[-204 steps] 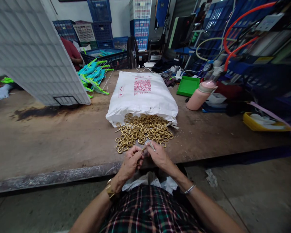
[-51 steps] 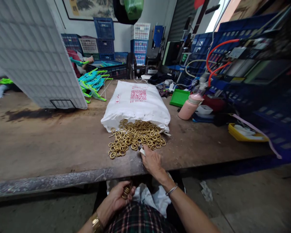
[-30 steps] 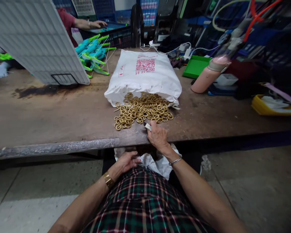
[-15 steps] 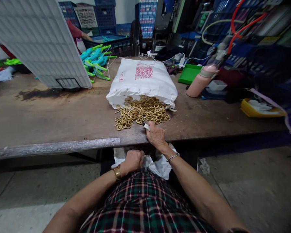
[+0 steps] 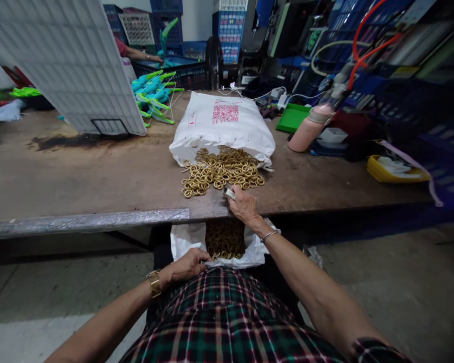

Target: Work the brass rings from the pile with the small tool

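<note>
My right hand rests at the table's front edge, closed around a white marker-like tool with a dark tip. Just beyond it, a heap of brass-coloured rings spills from the mouth of a white sack with red print. Below the edge, on my lap, lies an open white bag with many more rings inside. My left hand is closed on the near left rim of this bag.
A white ribbed panel stands at the left, beside teal and green plastic parts. To the right are a green tray, a pink bottle and a yellow tray. Another person's hand shows behind.
My left hand has moved left, and the lap bag now gapes wider, showing the rings inside. My right hand still holds the tool. The other person's arm reaches farther right.
</note>
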`<state>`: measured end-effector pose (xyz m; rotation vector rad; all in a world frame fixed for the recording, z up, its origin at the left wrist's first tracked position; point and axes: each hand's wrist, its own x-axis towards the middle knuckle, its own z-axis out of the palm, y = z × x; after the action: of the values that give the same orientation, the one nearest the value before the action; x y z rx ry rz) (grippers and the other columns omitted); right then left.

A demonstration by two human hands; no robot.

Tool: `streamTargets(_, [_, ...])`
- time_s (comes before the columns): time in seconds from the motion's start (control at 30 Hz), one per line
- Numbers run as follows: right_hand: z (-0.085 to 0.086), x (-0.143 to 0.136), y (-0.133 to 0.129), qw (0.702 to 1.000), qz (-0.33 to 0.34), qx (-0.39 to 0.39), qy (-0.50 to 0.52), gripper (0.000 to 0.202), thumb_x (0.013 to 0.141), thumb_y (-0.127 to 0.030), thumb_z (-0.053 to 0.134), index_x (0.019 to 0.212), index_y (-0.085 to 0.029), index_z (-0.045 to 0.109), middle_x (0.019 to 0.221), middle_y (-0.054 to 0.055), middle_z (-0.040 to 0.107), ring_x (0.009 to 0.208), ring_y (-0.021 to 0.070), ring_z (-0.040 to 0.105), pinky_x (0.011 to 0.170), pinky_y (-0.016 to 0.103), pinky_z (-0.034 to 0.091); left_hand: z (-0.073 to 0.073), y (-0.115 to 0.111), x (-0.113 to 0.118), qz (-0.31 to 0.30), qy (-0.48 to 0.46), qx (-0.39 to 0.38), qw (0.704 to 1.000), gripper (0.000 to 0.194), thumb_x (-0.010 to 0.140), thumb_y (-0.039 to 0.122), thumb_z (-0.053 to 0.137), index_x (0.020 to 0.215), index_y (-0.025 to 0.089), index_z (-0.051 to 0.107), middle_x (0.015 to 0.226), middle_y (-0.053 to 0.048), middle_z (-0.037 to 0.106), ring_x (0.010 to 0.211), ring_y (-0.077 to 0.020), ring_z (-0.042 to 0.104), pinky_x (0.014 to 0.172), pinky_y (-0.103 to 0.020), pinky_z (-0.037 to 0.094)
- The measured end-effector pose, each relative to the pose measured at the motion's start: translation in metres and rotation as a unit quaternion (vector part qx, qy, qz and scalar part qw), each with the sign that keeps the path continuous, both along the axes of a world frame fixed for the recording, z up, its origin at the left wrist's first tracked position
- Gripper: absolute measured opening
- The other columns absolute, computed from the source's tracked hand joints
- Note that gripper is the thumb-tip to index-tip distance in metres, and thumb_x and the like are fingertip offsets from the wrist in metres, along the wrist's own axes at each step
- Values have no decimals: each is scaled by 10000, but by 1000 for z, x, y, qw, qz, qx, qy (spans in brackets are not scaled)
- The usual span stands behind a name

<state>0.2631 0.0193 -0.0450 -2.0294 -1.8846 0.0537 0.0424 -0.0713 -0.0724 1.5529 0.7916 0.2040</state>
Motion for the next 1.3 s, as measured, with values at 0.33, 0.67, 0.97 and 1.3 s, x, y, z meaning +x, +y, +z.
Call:
streamTargets(0.33, [4, -3, -32, 960, 62, 30, 272, 144, 778, -315, 451, 782, -187, 517, 621, -38, 476, 569, 104, 429, 576, 200, 345, 56, 28, 36, 335, -71, 67, 937, 239, 712, 250, 603, 937, 168, 594, 611, 27, 530, 533, -97, 440, 531, -196, 334])
streamTargets(0.67, [10, -13, -56, 938, 97, -23, 333, 135, 771, -319, 481, 765, -188, 515, 596, -48, 460, 533, 92, 415, 541, 194, 337, 55, 48, 68, 335, -103, -67, 934, 325, 723, 441, 571, 832, 136, 544, 522, 45, 498, 374, -46, 387, 377, -164, 281])
streamTargets(0.97, [22, -15, -49, 885, 94, -111, 442, 270, 811, -378, 400, 626, -186, 443, 544, -51, 437, 535, 91, 404, 528, 197, 337, 57, 47, 66, 339, -127, -82, 929, 303, 712, 444, 597, 736, 154, 514, 545, 41, 522, 389, -43, 415, 402, -164, 310])
streamTargets(1.3, [26, -19, -44, 879, 99, -128, 448, 230, 790, -336, 420, 617, -184, 436, 545, -64, 402, 523, 81, 368, 524, 196, 317, 54, 44, 62, 303, -193, -214, 909, 316, 713, 445, 614, 762, 152, 505, 615, 18, 559, 411, -48, 439, 395, -177, 328])
